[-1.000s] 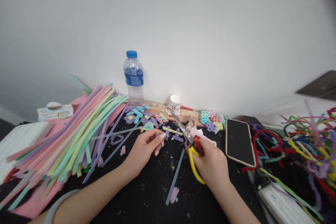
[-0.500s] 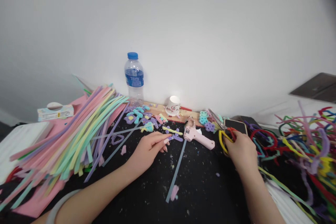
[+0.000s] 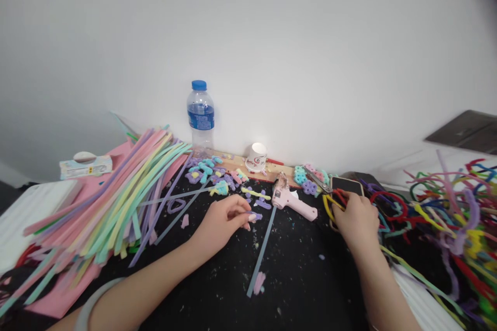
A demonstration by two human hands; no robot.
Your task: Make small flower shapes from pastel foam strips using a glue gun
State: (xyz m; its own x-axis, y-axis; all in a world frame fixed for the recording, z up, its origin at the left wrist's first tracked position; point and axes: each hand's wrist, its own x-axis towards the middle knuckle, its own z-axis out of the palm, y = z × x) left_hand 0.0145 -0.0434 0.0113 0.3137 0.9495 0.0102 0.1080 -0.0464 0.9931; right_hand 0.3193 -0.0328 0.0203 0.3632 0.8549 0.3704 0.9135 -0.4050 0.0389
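Note:
My left hand, at the middle of the black table, pinches a short purple pipe cleaner piece between thumb and finger. Just beyond it lie a yellow pipe cleaner piece and other short purple ones. My right hand is closed on the yellow-and-red handles of a pair of scissors, whose blades point away to the left. Behind that hand lies a phone, partly covered by it. A pink glue gun rests between my hands, with a long glue stick extending toward me.
Many pastel pipe cleaners are heaped on the left, and a colourful tangle of pipe cleaners fills the right. A plastic bottle and a paper cup stand by the wall. Pipe cleaner flowers lie beside the scissors.
My left hand has lifted the small purple piece off the table and drawn it slightly toward me. The scissors' blades have dipped lower in my right hand.

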